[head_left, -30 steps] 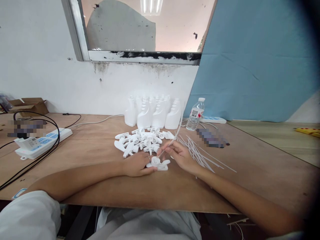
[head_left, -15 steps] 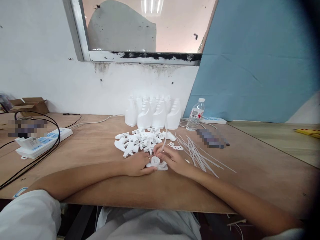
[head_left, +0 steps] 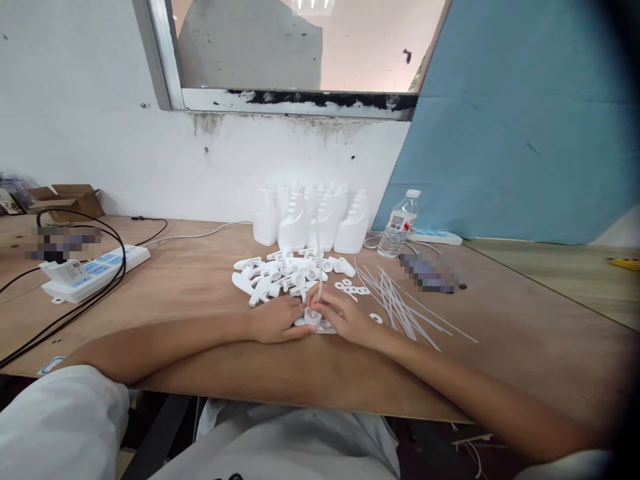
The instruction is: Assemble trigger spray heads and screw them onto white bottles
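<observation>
A white trigger spray head (head_left: pixel 313 316) lies on the wooden table, its round collar facing up. My left hand (head_left: pixel 280 320) is closed around its left side. With thumb and fingertips, my right hand (head_left: pixel 343 313) pinches a thin white plastic tube (head_left: pixel 319 267), which stands nearly upright over the collar. The tube's lower end is at the collar opening; my fingers hide how far it reaches in. Just beyond my hands is a pile of white spray heads (head_left: pixel 280 272). White ring washers (head_left: pixel 351 287) and loose tubes (head_left: pixel 400 310) lie to the right.
White bottles (head_left: pixel 295 223) stand against the wall behind the pile. A water bottle (head_left: pixel 399 227) and a blurred dark object (head_left: pixel 425 273) are at back right. On the left are a power strip (head_left: pixel 100 270) with black cables and a cardboard box (head_left: pixel 67 202).
My right hand has brought the tube from a slant to nearly upright, its lower end now down at the collar. My left hand keeps its hold. The view has shifted slightly.
</observation>
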A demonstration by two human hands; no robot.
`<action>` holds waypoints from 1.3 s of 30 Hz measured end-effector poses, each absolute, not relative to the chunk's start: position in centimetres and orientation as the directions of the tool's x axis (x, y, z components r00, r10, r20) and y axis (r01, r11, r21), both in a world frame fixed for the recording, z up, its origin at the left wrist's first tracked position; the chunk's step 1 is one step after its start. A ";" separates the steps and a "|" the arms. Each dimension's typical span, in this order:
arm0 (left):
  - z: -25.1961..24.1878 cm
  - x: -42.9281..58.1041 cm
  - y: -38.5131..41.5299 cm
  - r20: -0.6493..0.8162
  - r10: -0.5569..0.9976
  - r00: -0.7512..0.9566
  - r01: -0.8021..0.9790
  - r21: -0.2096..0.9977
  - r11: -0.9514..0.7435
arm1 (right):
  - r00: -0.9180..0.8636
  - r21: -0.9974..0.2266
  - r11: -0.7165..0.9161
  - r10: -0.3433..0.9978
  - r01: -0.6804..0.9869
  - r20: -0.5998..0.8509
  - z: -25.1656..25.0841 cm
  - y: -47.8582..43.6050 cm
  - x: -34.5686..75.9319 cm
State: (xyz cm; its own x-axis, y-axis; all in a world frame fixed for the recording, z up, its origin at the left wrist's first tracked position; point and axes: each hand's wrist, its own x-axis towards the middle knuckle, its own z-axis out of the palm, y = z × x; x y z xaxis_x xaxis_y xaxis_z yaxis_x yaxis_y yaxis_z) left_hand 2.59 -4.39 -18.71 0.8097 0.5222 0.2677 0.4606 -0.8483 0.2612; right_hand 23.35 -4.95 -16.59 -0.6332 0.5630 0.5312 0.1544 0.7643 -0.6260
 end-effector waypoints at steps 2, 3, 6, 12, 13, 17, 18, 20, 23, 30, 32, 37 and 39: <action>-18.6 2.6 -4.4 0.243 0.499 0.832 0.453 0.222 -0.863 | -0.639 -0.607 0.781 0.543 0.146 0.545 -16.5 -5.0 23.2; -18.6 2.6 -4.4 0.235 0.492 0.838 0.451 0.208 -0.868 | -0.640 -0.611 0.779 0.544 0.145 0.542 -16.5 -5.0 23.2; -18.7 2.6 -4.3 0.243 0.489 0.838 0.447 0.209 -0.870 | -0.645 -0.625 0.767 0.552 0.144 0.529 -16.4 -5.0 23.1; -18.7 2.7 -4.3 0.268 0.475 0.838 0.427 0.219 -0.877 | -0.666 -0.658 0.739 0.566 0.148 0.485 -16.3 -5.1 23.2; -18.6 2.7 -4.3 0.269 0.473 0.839 0.423 0.225 -0.878 | -0.672 -0.666 0.729 0.574 0.158 0.468 -16.4 -5.1 23.3; -18.3 2.3 -4.4 0.281 0.455 0.845 0.385 0.269 -0.883 | -0.683 -0.696 0.701 0.584 0.152 0.438 -16.6 -5.1 24.1; -18.3 2.2 -4.4 0.293 0.458 0.839 0.379 0.288 -0.879 | -0.676 -0.714 0.688 0.590 0.133 0.442 -16.5 -5.0 24.4; -18.2 2.0 -4.6 0.323 0.505 0.800 0.399 0.344 -0.850 | -0.649 -0.758 0.642 0.625 0.113 0.433 -16.3 -4.9 24.9; -18.0 2.0 -4.8 0.342 0.655 0.674 0.498 0.445 -0.745 | -0.610 -0.811 0.562 0.703 0.163 0.365 -15.8 -4.7 25.4; -12.9 2.4 -0.7 0.412 0.499 0.762 0.467 0.184 -0.865 | -0.336 -0.921 0.386 0.874 0.048 0.350 -15.4 -3.5 26.9; -11.1 1.4 2.4 0.523 0.475 0.708 0.507 0.092 -0.857 | -0.250 -0.930 0.361 0.896 -0.068 0.367 -15.1 -3.0 27.6; -9.9 -2.5 11.8 0.803 0.580 0.139 0.779 0.272 -0.564 | -0.084 -0.905 0.357 0.919 -0.231 0.384 -13.9 -1.7 29.5; -10.4 -3.6 15.0 0.772 0.631 -0.069 0.746 0.460 -0.481 | -0.014 -0.892 0.375 0.920 -0.252 0.391 -13.8 -0.7 30.3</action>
State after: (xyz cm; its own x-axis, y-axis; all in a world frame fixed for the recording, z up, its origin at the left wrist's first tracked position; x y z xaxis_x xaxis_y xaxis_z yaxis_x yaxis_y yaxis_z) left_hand -3.59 14.97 -10.43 -0.0690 0.6313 0.7725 0.7464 -0.4811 0.4598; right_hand 30.34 -0.74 -13.82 -0.0139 0.9202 0.3913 -0.2519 0.3755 -0.8920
